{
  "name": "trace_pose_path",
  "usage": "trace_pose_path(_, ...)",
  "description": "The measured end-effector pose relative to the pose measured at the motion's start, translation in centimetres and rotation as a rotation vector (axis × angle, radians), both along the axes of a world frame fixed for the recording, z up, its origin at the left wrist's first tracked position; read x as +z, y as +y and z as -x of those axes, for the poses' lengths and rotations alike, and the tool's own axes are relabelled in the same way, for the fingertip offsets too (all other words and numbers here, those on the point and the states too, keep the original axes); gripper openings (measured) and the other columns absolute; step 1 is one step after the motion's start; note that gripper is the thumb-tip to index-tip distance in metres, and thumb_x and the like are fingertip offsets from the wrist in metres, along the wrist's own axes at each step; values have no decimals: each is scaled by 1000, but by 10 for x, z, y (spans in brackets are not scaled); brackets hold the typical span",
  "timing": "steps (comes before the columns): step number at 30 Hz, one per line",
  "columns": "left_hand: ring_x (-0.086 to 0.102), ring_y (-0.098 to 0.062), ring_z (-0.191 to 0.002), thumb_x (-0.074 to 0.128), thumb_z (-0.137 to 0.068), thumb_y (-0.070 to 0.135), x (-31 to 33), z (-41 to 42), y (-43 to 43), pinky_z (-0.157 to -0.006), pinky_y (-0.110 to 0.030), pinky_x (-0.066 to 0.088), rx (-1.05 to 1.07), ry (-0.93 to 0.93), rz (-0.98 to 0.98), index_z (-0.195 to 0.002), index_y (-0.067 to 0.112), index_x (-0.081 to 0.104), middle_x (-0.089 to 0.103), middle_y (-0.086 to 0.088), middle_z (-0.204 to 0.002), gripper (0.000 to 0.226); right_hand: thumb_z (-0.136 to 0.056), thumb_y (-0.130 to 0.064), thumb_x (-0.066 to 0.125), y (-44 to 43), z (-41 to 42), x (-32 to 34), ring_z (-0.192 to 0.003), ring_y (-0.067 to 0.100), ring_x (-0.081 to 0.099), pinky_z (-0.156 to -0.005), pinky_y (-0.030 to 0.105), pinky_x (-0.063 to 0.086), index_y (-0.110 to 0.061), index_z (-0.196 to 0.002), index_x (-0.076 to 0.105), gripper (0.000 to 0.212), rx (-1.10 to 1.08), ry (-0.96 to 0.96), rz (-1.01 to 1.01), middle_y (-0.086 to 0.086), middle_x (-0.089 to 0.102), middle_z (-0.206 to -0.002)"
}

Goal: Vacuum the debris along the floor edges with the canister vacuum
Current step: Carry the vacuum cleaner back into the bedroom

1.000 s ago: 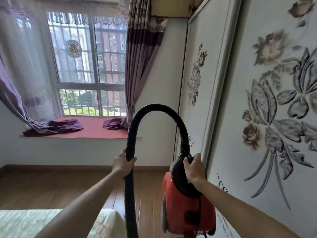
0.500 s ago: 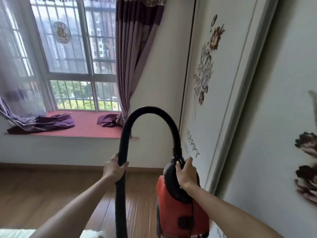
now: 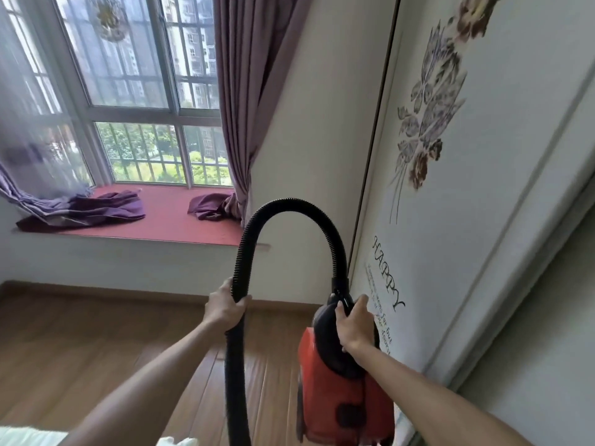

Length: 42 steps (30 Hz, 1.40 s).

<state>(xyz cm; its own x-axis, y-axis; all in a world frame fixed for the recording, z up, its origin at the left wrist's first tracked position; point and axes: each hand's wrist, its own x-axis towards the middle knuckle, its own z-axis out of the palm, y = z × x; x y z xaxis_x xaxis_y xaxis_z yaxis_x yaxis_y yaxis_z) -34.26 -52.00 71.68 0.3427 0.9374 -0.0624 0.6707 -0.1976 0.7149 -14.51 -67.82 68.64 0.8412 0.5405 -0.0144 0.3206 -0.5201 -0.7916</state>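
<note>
A red canister vacuum (image 3: pixel 347 400) with a black top hangs in the air at the lower right, carried by its handle in my right hand (image 3: pixel 354 326). Its black ribbed hose (image 3: pixel 289 206) arches up from the canister and comes down on the left. My left hand (image 3: pixel 225 309) grips the descending part of the hose. The hose runs out of the frame at the bottom, so its nozzle is hidden. No debris shows on the wooden floor (image 3: pixel 80 349) or along its brown skirting (image 3: pixel 128 289).
A white wardrobe (image 3: pixel 467 220) with flower decals and lettering stands close on the right. Ahead is a bay window (image 3: pixel 135 91) with a red sill (image 3: pixel 167 220), purple curtains (image 3: pixel 244 91) and bunched cloth. A pale bed corner (image 3: pixel 25 437) shows at the bottom left.
I have stepped forward toward the window and wardrobe; both look larger and closer. The bed has slid almost out of view. Both hands keep the same hold on hose and handle.
</note>
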Motion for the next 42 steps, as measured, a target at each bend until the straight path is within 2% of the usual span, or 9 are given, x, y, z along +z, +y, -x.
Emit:
trace_pose_path(5,65,-33,-100,64,-93,26,-26,-39,64,-80,-33,49,-20,27,30,-138,19,48,66,-14,-119,48,-101,-38,47,51,-26,-28,-71,36,69,-32,31,48,-13,-107,35,28,-8,48,22,15,64,-95)
trace_pose_path(9,65,-34,-100,63,-92,29,-58,-71,117,-79,-34,49,-26,58,73,-137,24,47,68,-13,-115,48,-101,-39,47,100,-50,-58,-70,36,70,-45,41,57,-18,-100,34,25,-48,52,77,14,66,-92)
trace_pose_path(12,64,-33,-103,63,-92,29,-91,-96,152,-83,-33,48,-38,56,131,-138,23,47,67,-12,-116,49,-101,-37,48,138,-69,-84,-70,34,70,-53,46,59,-17,-100,35,24,-75,64,96,14,67,-91)
trace_pose_path(16,64,-34,-102,60,-94,28,-140,-131,188,-77,-30,43,-53,52,183,-138,25,45,68,-10,-115,47,-99,-39,50,181,-95,-128,-75,37,68,-62,52,59,-15,-103,37,27,-138,61,130,14,66,-91)
trace_pose_path(21,64,-35,-100,57,-96,25,-198,-166,215,-77,-31,43,-49,60,212,-138,24,43,67,-8,-115,44,-99,-43,47,217,-126,-181,-64,33,66,-52,51,58,-22,-102,32,26,-186,103,182,8,61,-81)
trace_pose_path(26,64,-35,-97,56,-97,24,-248,-194,240,-78,-34,45,-27,92,257,-136,24,43,67,-8,-111,41,-100,-39,48,252,-156,-227,-69,31,65,-56,49,59,-16,-107,37,27,-160,139,240,7,60,-87)
trace_pose_path(30,59,-27,-83,55,-97,24,-289,-219,269,-75,-33,46,3,138,280,-134,25,43,64,-2,-99,38,-100,-36,49,276,-186,-272,-71,27,64,-61,45,60,-16,-106,38,23,-136,165,277,7,64,-89)
trace_pose_path(35,63,-26,-89,55,-99,23,-346,-261,296,-75,-31,47,-6,204,299,-137,23,41,68,-5,-114,41,-100,-35,50,311,-232,-337,-65,22,63,-57,42,60,-17,-105,38,22,-153,200,311,8,66,-86)
trace_pose_path(42,66,-34,-104,57,-98,25,-447,-326,334,-89,-42,53,18,234,343,-144,26,36,68,-7,-121,51,-101,-36,49,364,-295,-428,-66,23,64,-53,38,57,-14,-111,40,26,-127,200,351,9,66,-86)
